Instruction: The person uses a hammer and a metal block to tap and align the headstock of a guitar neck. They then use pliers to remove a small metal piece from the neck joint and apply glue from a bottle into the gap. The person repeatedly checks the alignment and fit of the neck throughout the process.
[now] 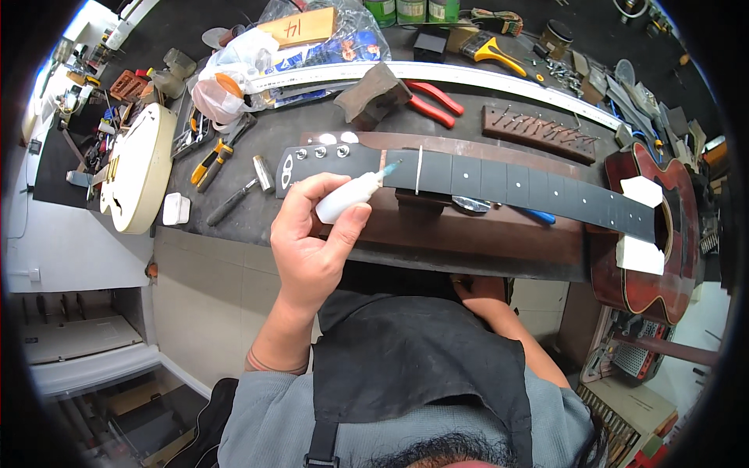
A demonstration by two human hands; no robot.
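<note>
My left hand (308, 253) is closed around a small white squeeze bottle (343, 200). The bottle's thin bluish nozzle points right, over the head end of a guitar's dark fretboard (515, 183). A thin pale strip (419, 170) crosses the fretboard just right of the nozzle. To the left lies the dark headstock (331, 160) with several metal posts. The guitar's red-brown body (640, 292) is at the right, with white paper pieces (641, 253) beside the fretboard end. My right hand (472, 290) is low by the apron below the bench edge, its fingers mostly hidden.
Left of the guitar lie a hammer (234, 203), yellow-handled pliers (211, 165) and a cream guitar body (139, 171). Behind it are a long white ruler (484, 76), red-handled pliers (437, 101), a dark block (373, 97), a wooden holder (538, 132) and a yellow brush (495, 53).
</note>
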